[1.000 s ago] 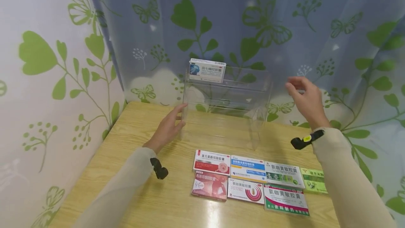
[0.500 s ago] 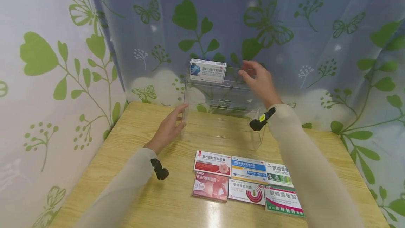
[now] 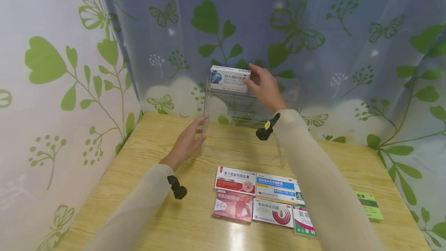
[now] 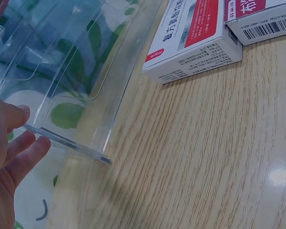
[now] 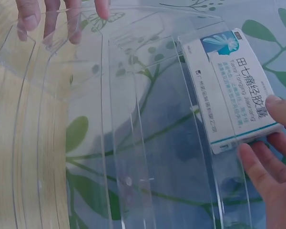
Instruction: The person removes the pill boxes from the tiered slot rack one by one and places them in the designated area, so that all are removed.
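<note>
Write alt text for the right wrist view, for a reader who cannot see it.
The right hand touches the end of a white and blue medicine box standing in the top tier of a clear acrylic rack, fingertips on its near edge. Through the rack, the left hand's fingers press its far side, above the wooden table.

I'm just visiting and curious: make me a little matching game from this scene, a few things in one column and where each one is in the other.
Things:
1. white and blue box
2. left hand
3. red box
4. green box

Places:
A. flat on the table, front row
B. top tier of the clear rack, at the right hand
C. against the rack's left side
D. far right on the table

Pairs: 1-B, 2-C, 3-A, 4-D
</note>
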Demonstrator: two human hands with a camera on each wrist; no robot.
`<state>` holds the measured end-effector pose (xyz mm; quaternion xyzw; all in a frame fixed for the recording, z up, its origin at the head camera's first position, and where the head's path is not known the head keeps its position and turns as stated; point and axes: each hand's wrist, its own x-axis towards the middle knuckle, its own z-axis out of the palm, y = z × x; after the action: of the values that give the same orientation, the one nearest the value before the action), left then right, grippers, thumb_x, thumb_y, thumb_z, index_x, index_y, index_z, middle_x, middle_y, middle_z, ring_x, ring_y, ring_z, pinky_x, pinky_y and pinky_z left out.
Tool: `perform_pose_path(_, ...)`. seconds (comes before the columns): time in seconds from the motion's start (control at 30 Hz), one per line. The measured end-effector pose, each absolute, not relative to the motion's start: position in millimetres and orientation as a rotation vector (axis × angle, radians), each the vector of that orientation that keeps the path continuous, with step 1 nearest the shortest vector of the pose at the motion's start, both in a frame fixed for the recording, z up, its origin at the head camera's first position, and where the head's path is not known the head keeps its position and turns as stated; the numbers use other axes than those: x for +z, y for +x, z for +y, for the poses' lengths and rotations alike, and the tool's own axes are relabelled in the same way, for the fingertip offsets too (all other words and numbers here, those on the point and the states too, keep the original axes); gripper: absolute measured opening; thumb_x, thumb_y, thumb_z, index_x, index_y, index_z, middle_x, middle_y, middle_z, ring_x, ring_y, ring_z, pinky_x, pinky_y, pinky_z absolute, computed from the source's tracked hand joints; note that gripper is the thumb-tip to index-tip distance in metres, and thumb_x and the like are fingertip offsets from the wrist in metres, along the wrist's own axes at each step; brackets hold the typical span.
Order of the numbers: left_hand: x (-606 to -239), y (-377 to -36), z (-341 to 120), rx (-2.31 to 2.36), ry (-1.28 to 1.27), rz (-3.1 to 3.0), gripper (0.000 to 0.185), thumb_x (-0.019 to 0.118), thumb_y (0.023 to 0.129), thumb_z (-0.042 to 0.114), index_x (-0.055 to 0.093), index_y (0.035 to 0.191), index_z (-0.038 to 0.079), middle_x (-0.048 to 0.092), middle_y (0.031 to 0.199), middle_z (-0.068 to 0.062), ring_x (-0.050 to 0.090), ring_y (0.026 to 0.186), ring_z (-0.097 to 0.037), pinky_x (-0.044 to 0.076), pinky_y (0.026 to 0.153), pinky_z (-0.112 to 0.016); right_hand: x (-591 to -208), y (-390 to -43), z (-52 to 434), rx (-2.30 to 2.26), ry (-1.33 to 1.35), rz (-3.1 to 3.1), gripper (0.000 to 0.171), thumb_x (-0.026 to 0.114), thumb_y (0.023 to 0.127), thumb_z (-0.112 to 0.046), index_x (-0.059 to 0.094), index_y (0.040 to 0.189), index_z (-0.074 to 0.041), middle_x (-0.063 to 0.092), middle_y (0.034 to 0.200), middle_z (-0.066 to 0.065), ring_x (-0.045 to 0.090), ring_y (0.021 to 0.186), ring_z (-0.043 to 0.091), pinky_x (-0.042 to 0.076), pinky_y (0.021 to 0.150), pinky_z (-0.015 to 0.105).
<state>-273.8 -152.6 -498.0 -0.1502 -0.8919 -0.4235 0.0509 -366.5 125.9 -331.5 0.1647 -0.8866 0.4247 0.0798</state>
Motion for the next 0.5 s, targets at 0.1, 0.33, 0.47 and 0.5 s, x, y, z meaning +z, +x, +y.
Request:
perform_pose_path(0.1, -497.2, -272.7, -151.8, -1.292, -0.455, -2.716, 0.073, 0.064, 0.111, 0.010, 0.030, 0.171, 0.033, 0.039, 0.175, -0.009, 0.062, 0.141, -0.038, 0.059, 0.109, -0.060, -333.9, -367.2, 120.1, 1.253, 0.478, -2.604, 0.048, 0.068, 0.110, -0.022, 0.057, 0.155, -0.009, 0.058, 0.142, 0.017, 0.060, 0.128, 0.033, 0.053, 0.110, 0.051)
perform_pose_path(0.33, -495.7, -271.3, -150.8, -1.287, -0.491, -2.699, 0.074, 0.065, 0.110, 0.009, 0.030, 0.171, 0.032, 0.044, 0.172, -0.013, 0.064, 0.139, -0.039, 0.060, 0.108, -0.060, -334.9, -364.8, 119.7, 1.205, 0.473, -2.468, 0.036, 0.070, 0.109, -0.018, 0.066, 0.143, -0.006, 0.060, 0.131, 0.017, 0.064, 0.122, 0.031, 0.056, 0.107, 0.048)
perform_pose_path(0.47, -496.0, -270.4, -152.1, -1.285, -0.487, -2.697, 0.074, 0.065, 0.110, 0.009, 0.030, 0.171, 0.033, 0.044, 0.172, -0.012, 0.064, 0.139, -0.039, 0.060, 0.107, -0.060, -327.6, -361.5, 125.1, 1.243, 0.460, -2.358, 0.036, 0.070, 0.108, -0.016, 0.067, 0.142, -0.006, 0.060, 0.135, 0.017, 0.066, 0.125, 0.030, 0.061, 0.105, 0.044)
perform_pose_path(0.5, -496.2, -270.2, -152.7, -1.286, -0.482, -2.697, 0.074, 0.065, 0.110, 0.009, 0.030, 0.171, 0.033, 0.043, 0.172, -0.011, 0.064, 0.139, -0.039, 0.060, 0.107, -0.060, -325.0, -360.7, 127.5, 1.254, 0.451, -2.340, 0.036, 0.070, 0.109, -0.017, 0.067, 0.143, -0.007, 0.060, 0.135, 0.016, 0.066, 0.125, 0.029, 0.061, 0.105, 0.043)
